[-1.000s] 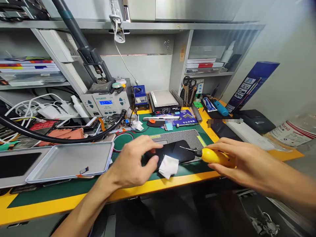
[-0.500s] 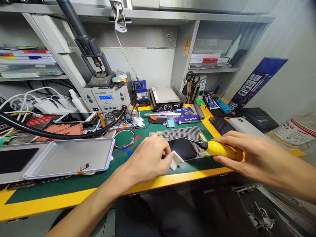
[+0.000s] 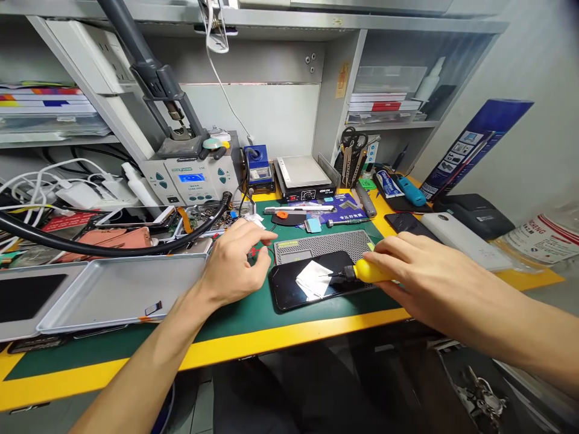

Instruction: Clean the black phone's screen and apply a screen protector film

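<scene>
A black smartphone (image 3: 289,293) lies screen up on the green mat, overlapping a perforated metal plate (image 3: 337,242). On its glass rests a folded white wipe (image 3: 313,279). My right hand (image 3: 414,265) is wrapped around a yellow bottle (image 3: 368,271) with a black nozzle and thin needle tip, tilted so the tip reaches the wipe. Whether the tip touches the wipe, I cannot tell. My left hand (image 3: 237,260) hovers left of the phone, thumb and forefinger apart, with nothing in it.
Left of the phone lies a shallow grey tray (image 3: 131,283) holding a small part. A hot-air station (image 3: 190,178) and a heating plate (image 3: 304,175) stand behind. Phones (image 3: 461,238) and a large clear bottle (image 3: 549,241) are at the right. A black hose (image 3: 113,246) crosses the left side.
My left hand has let go of the white wipe, which now lies on the phone, and moved left. The phone has shifted left and nearer. My right hand brought the bottle's tip over the wipe.
</scene>
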Motion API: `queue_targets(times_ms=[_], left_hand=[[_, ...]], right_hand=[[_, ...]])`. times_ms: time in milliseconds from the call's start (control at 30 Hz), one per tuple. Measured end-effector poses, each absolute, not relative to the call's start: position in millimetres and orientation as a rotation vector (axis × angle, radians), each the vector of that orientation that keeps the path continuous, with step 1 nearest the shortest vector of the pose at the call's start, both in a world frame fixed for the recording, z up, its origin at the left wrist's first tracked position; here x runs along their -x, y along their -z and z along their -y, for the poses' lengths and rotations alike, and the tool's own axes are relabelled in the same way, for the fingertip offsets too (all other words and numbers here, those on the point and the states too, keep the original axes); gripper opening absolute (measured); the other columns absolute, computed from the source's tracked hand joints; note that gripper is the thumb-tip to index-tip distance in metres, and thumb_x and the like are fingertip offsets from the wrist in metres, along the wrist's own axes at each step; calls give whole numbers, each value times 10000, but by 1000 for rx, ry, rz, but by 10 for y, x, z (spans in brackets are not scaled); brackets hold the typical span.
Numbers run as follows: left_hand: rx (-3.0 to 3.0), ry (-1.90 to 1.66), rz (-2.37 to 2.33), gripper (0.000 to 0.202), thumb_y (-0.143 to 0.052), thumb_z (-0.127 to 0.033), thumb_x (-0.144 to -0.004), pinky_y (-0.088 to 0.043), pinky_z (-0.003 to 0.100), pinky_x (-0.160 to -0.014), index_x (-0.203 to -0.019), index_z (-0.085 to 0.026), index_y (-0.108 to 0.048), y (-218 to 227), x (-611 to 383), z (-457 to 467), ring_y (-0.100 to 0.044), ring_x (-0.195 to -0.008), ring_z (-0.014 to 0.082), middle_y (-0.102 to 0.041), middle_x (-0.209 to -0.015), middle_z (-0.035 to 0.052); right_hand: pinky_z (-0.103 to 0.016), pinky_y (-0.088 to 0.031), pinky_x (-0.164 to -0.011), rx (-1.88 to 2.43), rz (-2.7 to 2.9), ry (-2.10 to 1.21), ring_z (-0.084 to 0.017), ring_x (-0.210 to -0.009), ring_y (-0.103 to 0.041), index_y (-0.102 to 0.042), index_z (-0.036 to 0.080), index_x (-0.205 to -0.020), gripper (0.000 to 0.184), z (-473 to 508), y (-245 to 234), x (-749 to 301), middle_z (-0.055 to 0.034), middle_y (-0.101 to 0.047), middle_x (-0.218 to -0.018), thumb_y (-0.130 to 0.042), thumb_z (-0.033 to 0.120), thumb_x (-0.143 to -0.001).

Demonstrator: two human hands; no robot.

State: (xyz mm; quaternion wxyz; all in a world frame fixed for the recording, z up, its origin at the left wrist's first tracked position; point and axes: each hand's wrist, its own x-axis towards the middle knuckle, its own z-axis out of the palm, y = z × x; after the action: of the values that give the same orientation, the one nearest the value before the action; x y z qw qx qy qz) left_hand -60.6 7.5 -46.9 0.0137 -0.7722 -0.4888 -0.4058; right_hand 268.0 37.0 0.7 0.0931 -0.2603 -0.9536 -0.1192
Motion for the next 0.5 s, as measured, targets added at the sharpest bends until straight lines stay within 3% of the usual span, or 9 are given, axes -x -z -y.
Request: queue_targets(times_ms=[233,500], left_hand=[[2384,1267,1432,192,-576,-82,-827,-510,389,-777,-949,-145,-710,456,619,-49,-591,-826,216,-702,-840,68],[2410,1231,1384,195,-578,-64,-814,-501,389,-762,-937,-129,-715,458,605,-30,-574,-810,216,-685,-797,69]], right_hand=[[-353,-331,-731,752,2937,454,-212,-804,-480,-617,184,-1057,268,-376,-71,-2586,-73,-586,-944,-486,36,-875],[-335,-301,-702,685,2882,462,-198,-750,-434,-616,169,-990,249,-388,-88,-2612,-58,-529,-865,-472,16,-856]])
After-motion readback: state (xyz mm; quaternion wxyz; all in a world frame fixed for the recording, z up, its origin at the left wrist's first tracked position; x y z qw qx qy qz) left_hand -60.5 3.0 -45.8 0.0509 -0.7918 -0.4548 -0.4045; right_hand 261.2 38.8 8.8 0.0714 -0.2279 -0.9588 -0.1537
